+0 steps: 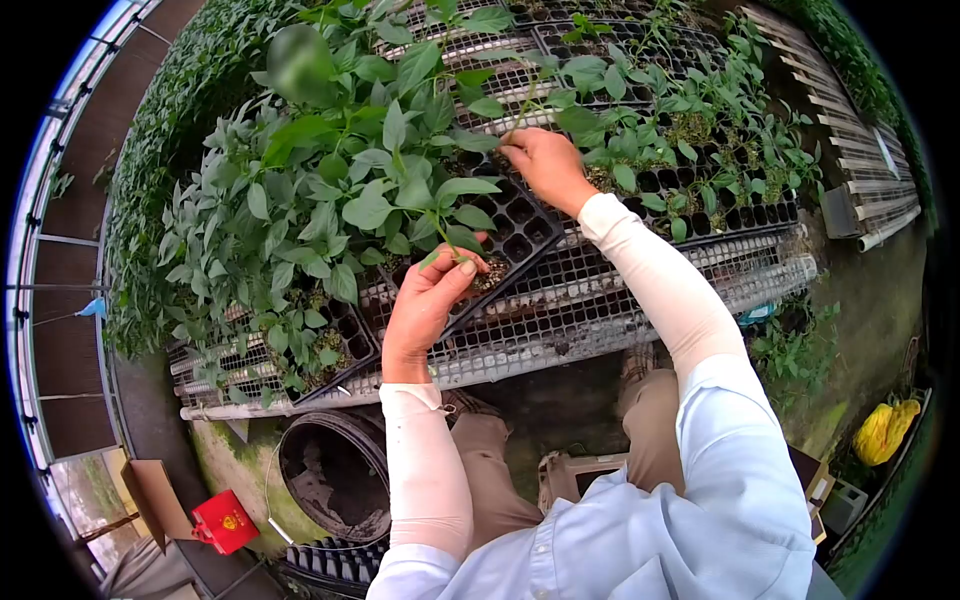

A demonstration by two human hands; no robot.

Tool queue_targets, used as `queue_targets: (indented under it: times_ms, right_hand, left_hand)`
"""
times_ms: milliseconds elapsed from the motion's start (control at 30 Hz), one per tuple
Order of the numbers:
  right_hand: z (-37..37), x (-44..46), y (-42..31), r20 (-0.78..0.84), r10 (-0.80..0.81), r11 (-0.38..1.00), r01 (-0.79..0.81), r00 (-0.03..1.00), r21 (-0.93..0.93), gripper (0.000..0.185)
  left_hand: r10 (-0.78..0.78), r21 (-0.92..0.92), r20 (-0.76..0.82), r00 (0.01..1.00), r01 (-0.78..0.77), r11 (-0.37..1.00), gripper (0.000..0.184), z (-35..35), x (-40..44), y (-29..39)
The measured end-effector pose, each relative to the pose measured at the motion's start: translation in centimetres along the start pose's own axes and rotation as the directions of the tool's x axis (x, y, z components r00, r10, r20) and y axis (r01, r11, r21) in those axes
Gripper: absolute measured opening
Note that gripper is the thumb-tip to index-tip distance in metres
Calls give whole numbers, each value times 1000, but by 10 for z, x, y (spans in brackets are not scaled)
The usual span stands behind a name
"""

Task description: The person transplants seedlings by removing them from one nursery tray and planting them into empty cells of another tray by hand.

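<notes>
My left hand [425,308] is closed, thumb and fingers pinching the stem of a leafy green seedling [400,200] low down. Dark, speckled soil [489,275] shows beside its fingertips, over the front edge of a black cell tray [517,228]. Farther back and to the right, my right hand [552,172] is closed on the base of another seedling's thin stem [522,108]; its fingertips are partly hidden. Several bare cells of the tray show between the two hands.
Dense seedlings [250,200] fill trays on the left, sparser ones [720,170] on the right. The slatted bench's front rail [520,365] runs before my knees. A black bucket [335,470] stands below, near a red box [225,521]; a yellow bag [886,432] lies far right.
</notes>
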State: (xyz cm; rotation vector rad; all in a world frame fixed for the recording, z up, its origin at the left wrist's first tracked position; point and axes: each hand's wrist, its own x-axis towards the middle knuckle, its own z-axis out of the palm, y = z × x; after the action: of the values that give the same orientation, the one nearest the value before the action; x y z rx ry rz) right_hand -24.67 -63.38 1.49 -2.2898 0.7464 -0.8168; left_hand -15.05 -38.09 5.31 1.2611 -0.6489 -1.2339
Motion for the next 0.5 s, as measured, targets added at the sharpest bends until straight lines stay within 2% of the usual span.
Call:
queue_targets:
  times_ms: [100,133,167,233,300,367,433,467,500]
  right_hand:
    - [28,20,4,25,86,995,-84,996,-61,21]
    - [37,25,7,-1,-9,997,9,1000,-80,22]
    - [46,28,10,-45,-43,999,42,998,-23,23]
    - [63,41,14,40,-76,984,81,996,-160,15]
    - [76,47,19,39,-121,976,126,992,-176,13]
    - [95,46,26,39,-165,966,170,985,-195,10]
    - [107,46,31,-126,-210,973,194,970,-127,7]
    - [110,46,32,-124,-209,973,194,970,-123,7]
    - [112,46,34,-61,-202,961,185,978,-206,8]
  left_hand:
    - [-30,-25,8,1000,30,999,18,19,26,-12]
    - [17,-35,-50,999,-19,999,20,23,32,-12]
    - [63,-46,-110,992,-68,997,23,25,38,-14]
    - [147,-135,-172,974,-171,976,33,20,44,-8]
    - [220,-225,-261,940,-281,933,30,9,45,-5]
    - [275,-198,-317,908,-347,917,24,-2,46,-5]
    - [278,-162,-377,884,-359,919,20,-9,47,-7]
    - [276,-161,-381,883,-357,920,20,-10,47,-8]
    - [263,-165,-385,885,-347,923,20,-11,48,-9]
